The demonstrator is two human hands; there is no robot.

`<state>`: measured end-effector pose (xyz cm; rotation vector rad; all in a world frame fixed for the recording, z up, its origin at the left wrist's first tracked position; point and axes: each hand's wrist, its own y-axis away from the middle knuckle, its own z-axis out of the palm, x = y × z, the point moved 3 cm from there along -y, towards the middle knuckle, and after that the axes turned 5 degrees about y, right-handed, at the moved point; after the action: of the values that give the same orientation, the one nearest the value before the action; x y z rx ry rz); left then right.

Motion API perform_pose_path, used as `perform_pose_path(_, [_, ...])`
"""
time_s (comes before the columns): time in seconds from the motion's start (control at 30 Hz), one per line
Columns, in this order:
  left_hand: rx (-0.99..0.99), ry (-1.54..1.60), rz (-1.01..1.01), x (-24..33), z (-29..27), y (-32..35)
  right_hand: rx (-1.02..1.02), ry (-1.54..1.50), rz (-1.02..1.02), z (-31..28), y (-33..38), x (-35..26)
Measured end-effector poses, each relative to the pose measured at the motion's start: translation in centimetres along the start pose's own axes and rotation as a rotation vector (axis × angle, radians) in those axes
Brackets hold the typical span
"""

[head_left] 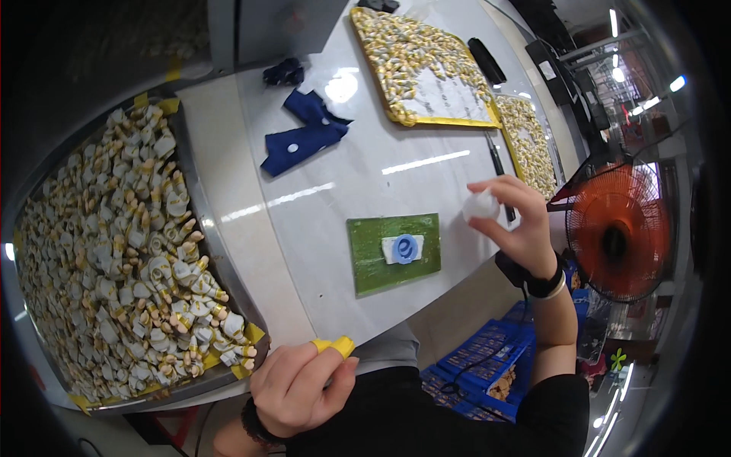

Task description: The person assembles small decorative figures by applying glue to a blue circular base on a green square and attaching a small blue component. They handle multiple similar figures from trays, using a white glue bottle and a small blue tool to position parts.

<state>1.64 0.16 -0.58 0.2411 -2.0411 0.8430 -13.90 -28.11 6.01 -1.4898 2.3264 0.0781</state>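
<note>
Right hand (525,222) pinches translucent round piece (483,206) beyond right edge of green board (368,266); left hand (298,385) curls, its grip unclear.

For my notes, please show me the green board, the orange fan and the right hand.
Green board (366,257): head view, left part.
Orange fan (615,241): head view, centre.
Right hand (528,227): head view, middle of hand.

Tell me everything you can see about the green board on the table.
The green board is a flat, roughly rectangular slab, slightly glossy and scuffed with whitish marks; its material is uncertain. It lies on the pale table, near the person's edge. Around its middle sits a white block topped by a round blue piece. Neither the left hand nor the right hand touches it.
</note>
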Motion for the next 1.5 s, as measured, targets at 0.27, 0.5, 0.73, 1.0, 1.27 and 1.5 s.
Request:
perform_pose_path(0.27, [0.018, -0.021, -0.044, -0.1, 0.3, 0.6, 0.126, -0.457, 0.365, 0.7, -1.0, 5.1])
perform_pose_path(0.5, [0.047, 0.006, 0.013, 1.4, 0.0, -1.5, 0.130, -0.458, 0.356, 0.7, -0.8, 5.4])
perform_pose_path(0.73, [0.049, 0.005, 0.021, 1.4, -0.1, -1.4, 0.131, -0.414, 0.339, 0.6, -0.9, 5.2])
perform_pose_path(1.0, [0.044, -0.001, 0.024, 1.4, -0.1, -1.4, 0.143, -0.436, 0.330, 0.8, -0.9, 5.0])
perform_pose_path(1.27, [0.046, 0.000, 0.017, 1.4, -0.1, -1.4, 0.140, -0.435, 0.315, 0.7, -0.8, 4.8])
perform_pose_path(1.5, [0.050, -0.023, -0.031, 1.1, 0.0, -0.9, 0.108, -0.418, 0.307, 0.8, -0.7, 4.7])
